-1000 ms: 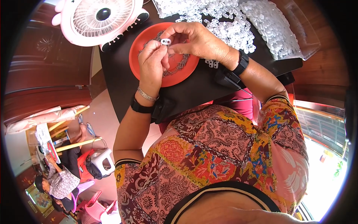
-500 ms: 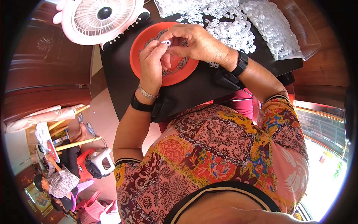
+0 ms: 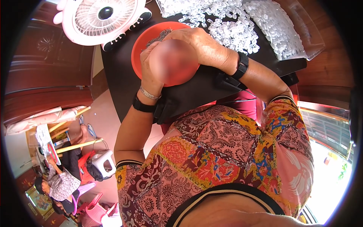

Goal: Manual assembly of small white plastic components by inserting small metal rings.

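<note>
Orange-red plastic makes up the shallow bowl (image 3: 137, 62) on the black table (image 3: 119, 75), and both hands meet above it. From where I stand, a round, reddish blur sits right over the fingers, hiding most of the bowl's middle too. The left hand (image 3: 152, 72) comes up on the near left side, its palm and fingertips lost in the smear. The right hand (image 3: 200, 43) reaches across from the right, back upward, knuckles bent toward the other. I can't tell how far open either one is, or whether anything is pinched between them. Some thin grey pieces (image 3: 163, 34) show along the bowl's far side, too small and tangled to make out singly; the rest are covered. Beyond the right hand lies a loose heap of small white plastic pieces (image 3: 236, 36), and farther right a clear tray (image 3: 314, 47) holds more, its far end cut off. The pink-and-white fan (image 3: 130, 28) at far left also loses its top.
</note>
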The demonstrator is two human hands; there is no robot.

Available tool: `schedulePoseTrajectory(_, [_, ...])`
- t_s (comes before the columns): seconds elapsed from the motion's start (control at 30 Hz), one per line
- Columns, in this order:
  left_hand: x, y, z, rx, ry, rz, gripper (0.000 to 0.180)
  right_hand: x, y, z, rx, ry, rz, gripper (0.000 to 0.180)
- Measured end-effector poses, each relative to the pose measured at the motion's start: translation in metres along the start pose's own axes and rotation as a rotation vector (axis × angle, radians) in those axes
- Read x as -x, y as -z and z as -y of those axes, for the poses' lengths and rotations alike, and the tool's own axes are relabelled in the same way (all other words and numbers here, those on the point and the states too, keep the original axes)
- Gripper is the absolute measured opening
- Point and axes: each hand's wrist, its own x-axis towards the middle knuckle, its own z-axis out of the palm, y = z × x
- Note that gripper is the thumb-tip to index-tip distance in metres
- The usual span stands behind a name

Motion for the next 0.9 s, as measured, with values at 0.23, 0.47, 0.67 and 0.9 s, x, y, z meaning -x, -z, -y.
schedulePoseTrajectory(0.23, [0.001, 0.001, -0.001, -0.029, -0.046, 0.047, 0.025, 0.002, 0.0, 0.002, -0.067, -0.022, 0.045, 0.026])
schedulePoseTrajectory(0.47, [0.003, 0.0, -0.002, -0.09, -0.104, 0.06, 0.026, 0.001, 0.003, 0.004, -0.093, -0.038, 0.075, 0.021])
schedulePoseTrajectory(0.67, [0.005, -0.003, -0.004, -0.121, -0.156, 0.077, 0.026, 0.002, 0.004, 0.002, -0.056, -0.006, 0.057, 0.018])
schedulePoseTrajectory(0.9, [0.013, 0.001, -0.006, -0.262, -0.149, 0.079, 0.029, 0.003, 0.0, 0.007, -0.076, 0.043, -0.002, 0.017])
